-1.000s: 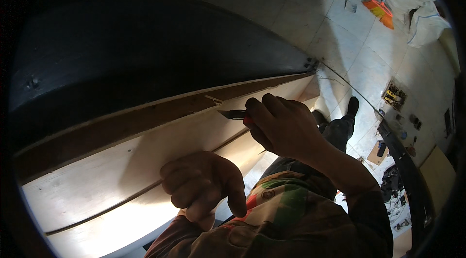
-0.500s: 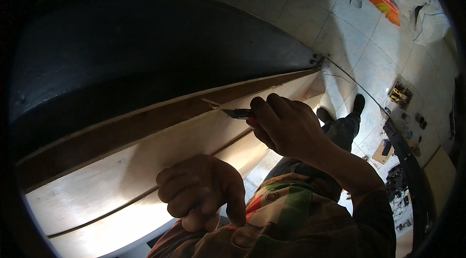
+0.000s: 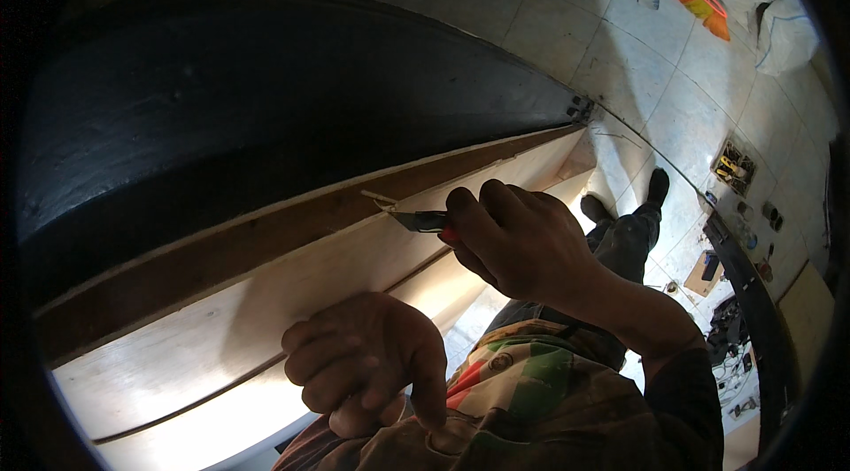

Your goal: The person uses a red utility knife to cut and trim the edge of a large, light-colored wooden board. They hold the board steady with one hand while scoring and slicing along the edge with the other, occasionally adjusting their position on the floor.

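Note:
My right hand (image 3: 518,241) grips a utility knife (image 3: 418,220) with a grey blade and a red grip. Its tip rests on the top edge of a pale plywood panel (image 3: 266,312), where a thin sliver of wood (image 3: 379,198) curls up. My left hand (image 3: 367,369) is curled loosely near my chest, holding nothing that I can see, with its fingers bent and the thumb pointing down over the panel's lower part. A brown wooden strip (image 3: 221,250) runs along the panel's upper edge, under a large black curved surface (image 3: 266,99).
A tiled floor (image 3: 620,37) lies at the upper right with an orange dustpan (image 3: 699,6) and white sacks. My leg and black shoe (image 3: 655,183) stand on the floor at the right. Small tools and cables lie along a dark bench (image 3: 753,294) at the far right.
My right hand and the knife have slid a little to the left along the panel's edge. My left hand has stayed curled and dropped slightly lower.

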Motion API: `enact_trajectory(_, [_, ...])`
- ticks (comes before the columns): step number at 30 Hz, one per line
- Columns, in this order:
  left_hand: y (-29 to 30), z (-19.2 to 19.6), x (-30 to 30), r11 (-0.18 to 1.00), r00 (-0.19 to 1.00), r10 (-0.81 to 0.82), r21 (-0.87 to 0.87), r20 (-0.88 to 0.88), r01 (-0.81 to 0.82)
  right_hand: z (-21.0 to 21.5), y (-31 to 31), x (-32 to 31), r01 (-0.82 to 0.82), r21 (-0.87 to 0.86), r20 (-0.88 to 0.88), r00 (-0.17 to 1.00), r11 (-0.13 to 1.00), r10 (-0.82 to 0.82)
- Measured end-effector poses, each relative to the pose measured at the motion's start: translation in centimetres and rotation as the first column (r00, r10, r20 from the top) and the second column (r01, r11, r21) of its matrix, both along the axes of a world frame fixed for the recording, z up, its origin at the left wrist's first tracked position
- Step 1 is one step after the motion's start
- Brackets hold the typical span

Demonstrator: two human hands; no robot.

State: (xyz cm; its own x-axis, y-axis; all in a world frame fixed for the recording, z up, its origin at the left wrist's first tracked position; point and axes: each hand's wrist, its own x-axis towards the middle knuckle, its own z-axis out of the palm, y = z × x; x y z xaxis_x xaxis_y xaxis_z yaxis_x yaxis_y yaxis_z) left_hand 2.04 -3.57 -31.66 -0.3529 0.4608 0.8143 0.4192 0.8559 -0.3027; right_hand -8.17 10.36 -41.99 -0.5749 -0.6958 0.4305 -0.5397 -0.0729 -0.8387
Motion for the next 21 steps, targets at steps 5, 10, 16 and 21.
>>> enact_trajectory(5, [0.2,-0.5,0.1,0.998,0.998,0.036,0.046,-0.044,-0.034,-0.3,-0.2,0.1,0.004,0.042,-0.025,1.000,0.999,-0.003])
enact_trajectory(10, [0.4,-0.6,2.6,0.981,0.985,0.166,0.097,0.052,-0.170,-0.7,-0.6,0.0,0.005,0.034,-0.004,1.000,0.999,-0.005])
enact_trajectory(16, [1.1,-0.6,1.5,0.980,0.980,0.161,0.098,0.116,-0.173,-2.4,-1.6,-0.1,0.051,-0.008,-0.080,0.995,0.999,-0.052])
enact_trajectory(21, [1.3,-0.1,1.2,0.972,0.963,0.226,0.037,0.150,-0.234,-7.2,-1.5,0.6,0.109,0.071,-0.055,0.993,0.992,-0.105])
